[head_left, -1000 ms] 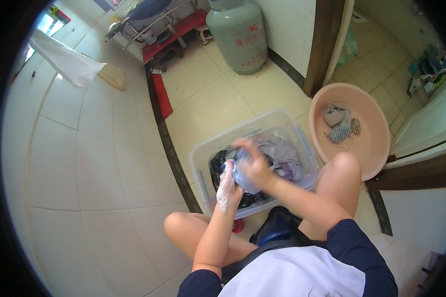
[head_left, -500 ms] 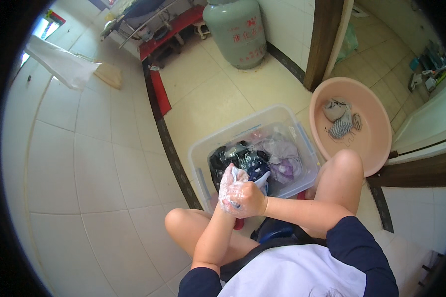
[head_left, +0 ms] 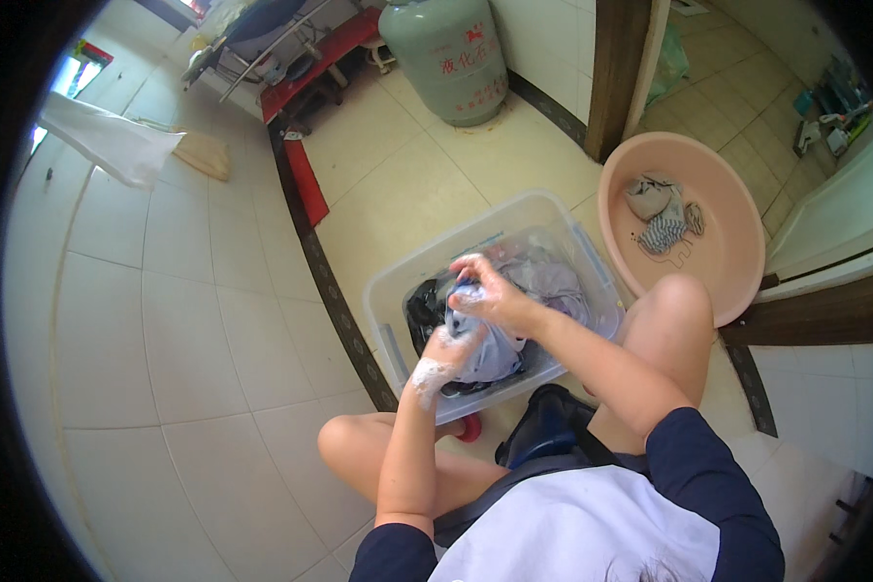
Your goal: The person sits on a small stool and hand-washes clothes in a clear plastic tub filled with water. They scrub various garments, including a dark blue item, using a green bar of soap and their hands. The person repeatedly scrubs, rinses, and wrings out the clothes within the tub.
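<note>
A wet, pale blue-grey garment point(head_left: 490, 357) with darker blue parts hangs over the clear plastic tub point(head_left: 388, 378). My left hand point(head_left: 448, 347) is closed round it, with white suds over the wrist. Just above, my right hand point(head_left: 495, 296) has its thumb and fingers spread apart at the garment's blue upper end, with foam on the fingers. Whether they touch the cloth is hard to tell. Under my hands the tub holds black clothes point(head_left: 423, 308) and a pale lilac garment point(head_left: 548, 281) in water.
A peach-coloured basin point(head_left: 723, 267) with a few small grey and striped cloths stands to the right of the tub. Beyond is a grey-green gas cylinder point(head_left: 451, 63). A white tiled wall point(head_left: 199, 339) runs along the left, and a wooden door frame point(head_left: 621, 78) rises at the right.
My hands were clasped together over soapy cloth. Now they have come apart, the right moving up and away with its fingers opened, and more of the pale garment hangs down over the tub.
</note>
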{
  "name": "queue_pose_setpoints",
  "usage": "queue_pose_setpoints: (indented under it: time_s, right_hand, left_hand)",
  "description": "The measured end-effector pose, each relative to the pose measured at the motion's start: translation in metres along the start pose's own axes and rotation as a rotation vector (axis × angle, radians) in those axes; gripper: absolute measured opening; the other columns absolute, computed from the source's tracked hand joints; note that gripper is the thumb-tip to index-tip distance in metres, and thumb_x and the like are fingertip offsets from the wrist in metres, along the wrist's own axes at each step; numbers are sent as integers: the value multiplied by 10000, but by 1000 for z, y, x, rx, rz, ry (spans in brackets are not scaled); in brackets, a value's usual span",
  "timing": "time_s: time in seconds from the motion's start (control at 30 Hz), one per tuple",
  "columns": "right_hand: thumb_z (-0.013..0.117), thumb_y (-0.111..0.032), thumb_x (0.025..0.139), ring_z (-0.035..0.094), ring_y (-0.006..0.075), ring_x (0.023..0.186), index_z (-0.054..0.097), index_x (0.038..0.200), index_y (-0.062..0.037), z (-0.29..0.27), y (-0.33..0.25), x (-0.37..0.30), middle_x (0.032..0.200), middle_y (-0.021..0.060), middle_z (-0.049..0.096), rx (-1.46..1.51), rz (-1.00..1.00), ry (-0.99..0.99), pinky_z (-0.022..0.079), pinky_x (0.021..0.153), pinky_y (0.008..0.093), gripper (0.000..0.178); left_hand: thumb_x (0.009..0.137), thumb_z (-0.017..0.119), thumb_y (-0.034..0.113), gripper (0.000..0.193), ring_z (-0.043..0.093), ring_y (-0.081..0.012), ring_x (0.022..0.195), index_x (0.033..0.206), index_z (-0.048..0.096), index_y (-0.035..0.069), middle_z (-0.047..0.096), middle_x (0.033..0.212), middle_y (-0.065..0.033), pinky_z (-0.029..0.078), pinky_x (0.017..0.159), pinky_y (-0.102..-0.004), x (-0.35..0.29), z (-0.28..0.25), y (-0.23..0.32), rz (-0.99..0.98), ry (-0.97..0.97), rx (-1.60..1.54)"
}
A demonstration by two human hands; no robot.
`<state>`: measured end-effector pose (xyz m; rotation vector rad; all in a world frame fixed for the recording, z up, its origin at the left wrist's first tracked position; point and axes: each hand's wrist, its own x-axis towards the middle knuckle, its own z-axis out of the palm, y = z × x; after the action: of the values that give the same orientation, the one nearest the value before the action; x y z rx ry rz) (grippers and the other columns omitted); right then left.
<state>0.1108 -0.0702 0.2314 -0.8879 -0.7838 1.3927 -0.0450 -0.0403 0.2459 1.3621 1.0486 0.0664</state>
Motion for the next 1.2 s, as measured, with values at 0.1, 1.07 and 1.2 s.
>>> queue_pose_setpoints:
  time_s: [0.1, 1.07, 1.2]
  right_hand:
    - [755, -143, 694, 424, 139, 1029, 385, 1211, -98, -6, -7, -3, 1060, 55, 445, -138, 71, -177, 376, 904, 285, 638]
    - [652, -314, 759, 560, 336, 574, 529, 628, -48, 2, 32, -2, 608, 151, 549, -771, -267, 471, 438, 519, 406, 320]
    - [644, -251, 755, 582, 337, 598, 521, 611, -43, 10, 37, -9, 608, 166, 562, -919, -474, 423, 453, 546, 405, 281]
  left_hand:
    - [817, 653, 269, 305, 540, -103, 801, 980, 625, 13, 602, 904, -17, 448, 696, -261, -10, -1, 8, 206, 158, -333]
    - [897, 495, 369, 290, 618, -167, 825, 1002, 583, 114, 642, 907, -32, 504, 755, -327, 31, 49, -17, 27, 30, -1416]
    - [902, 475, 315, 266, 605, -180, 842, 993, 588, 92, 626, 894, -50, 492, 787, -326, 35, 46, -21, 195, 15, -1386]
